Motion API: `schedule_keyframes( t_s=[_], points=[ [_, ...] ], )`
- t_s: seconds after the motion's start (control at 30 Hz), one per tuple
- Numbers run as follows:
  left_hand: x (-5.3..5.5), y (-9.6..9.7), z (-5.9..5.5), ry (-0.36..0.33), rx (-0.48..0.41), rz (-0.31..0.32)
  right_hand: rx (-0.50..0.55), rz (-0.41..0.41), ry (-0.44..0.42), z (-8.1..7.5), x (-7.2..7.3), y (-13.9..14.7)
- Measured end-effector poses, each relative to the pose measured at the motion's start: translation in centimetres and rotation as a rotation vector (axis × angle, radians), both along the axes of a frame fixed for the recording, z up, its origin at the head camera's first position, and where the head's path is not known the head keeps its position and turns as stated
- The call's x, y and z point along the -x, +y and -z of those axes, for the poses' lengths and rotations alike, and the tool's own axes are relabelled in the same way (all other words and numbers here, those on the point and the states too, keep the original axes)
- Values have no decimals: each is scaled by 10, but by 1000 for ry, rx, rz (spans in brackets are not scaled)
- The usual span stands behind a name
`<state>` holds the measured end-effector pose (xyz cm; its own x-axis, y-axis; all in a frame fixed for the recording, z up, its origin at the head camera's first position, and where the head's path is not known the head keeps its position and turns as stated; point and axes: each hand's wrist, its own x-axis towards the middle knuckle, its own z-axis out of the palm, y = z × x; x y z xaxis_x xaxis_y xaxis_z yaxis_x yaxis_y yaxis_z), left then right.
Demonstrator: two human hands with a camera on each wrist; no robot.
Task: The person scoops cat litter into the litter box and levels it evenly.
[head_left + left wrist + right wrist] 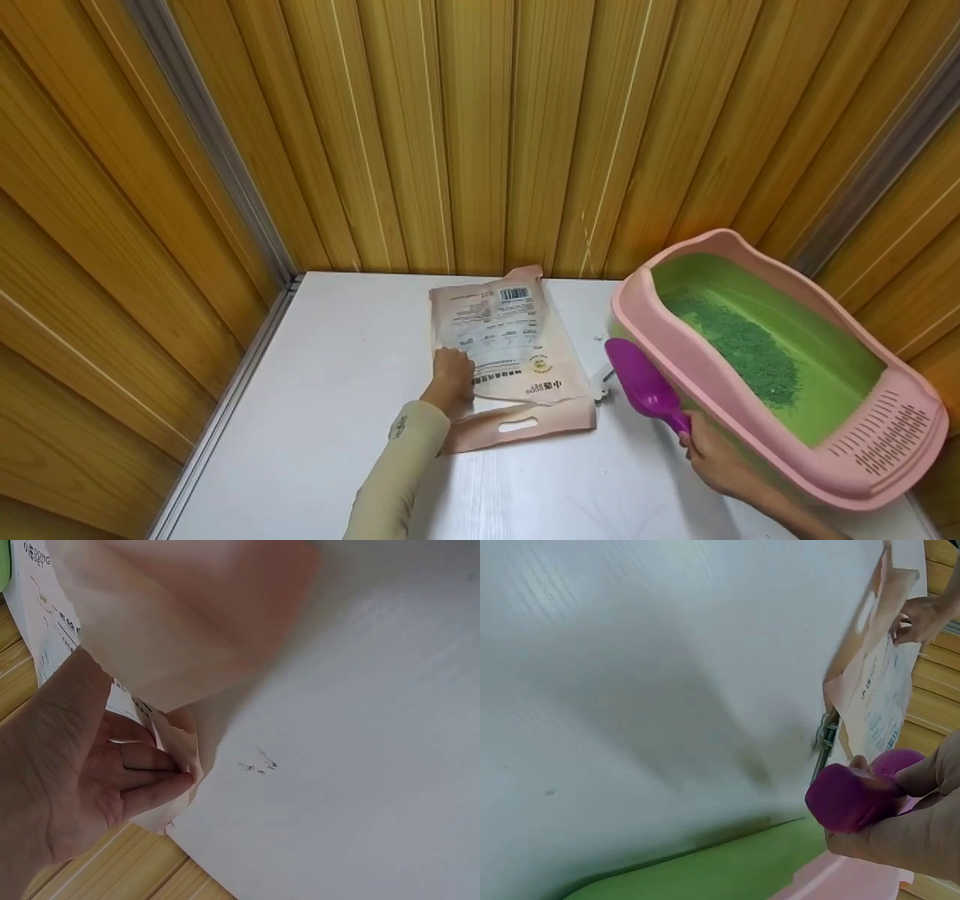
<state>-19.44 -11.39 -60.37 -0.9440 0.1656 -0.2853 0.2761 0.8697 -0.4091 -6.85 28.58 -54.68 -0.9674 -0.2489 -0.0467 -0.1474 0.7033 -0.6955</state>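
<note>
A purple scoop (pixel 641 379) is just left of the litter box (pixel 705 373), its handle gripped in the curled right hand (pixel 711 454); farther left of the box, the left hand (pixel 452 376) pinches a torn pink bag (pixel 517 337) on the worktop (pixel 352 375).

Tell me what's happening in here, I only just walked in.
Someone is at a white table. Their left hand grips the edge of a bag lying there, near its torn end. Their right hand holds a purple scoop by the handle, beside a pink and green tub. Some green grains are spread in the tub, and the scoop looks empty.
</note>
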Motion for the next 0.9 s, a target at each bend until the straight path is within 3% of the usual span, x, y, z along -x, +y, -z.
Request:
schedule_keyframes(
  t_s=[0.17, 0.33, 0.47, 0.7, 0.9],
  points=[
    [2, 0, -2, -21, 7, -8, -164, 34, 139, 21, 3, -1],
    [3, 1, -1, -20, 37, 18, -197, 44, 222, 41, 8, 5],
    [4, 3, -1, -12, 49, 26, -196, 65, 211, 55, 12, 12],
    [4, 2, 1, -7, 50, 31, -217, 115, 120, 67, 14, 18],
    [7, 0, 2, 0, 29, 43, -197, 115, 136, 72, 16, 15]
  ],
)
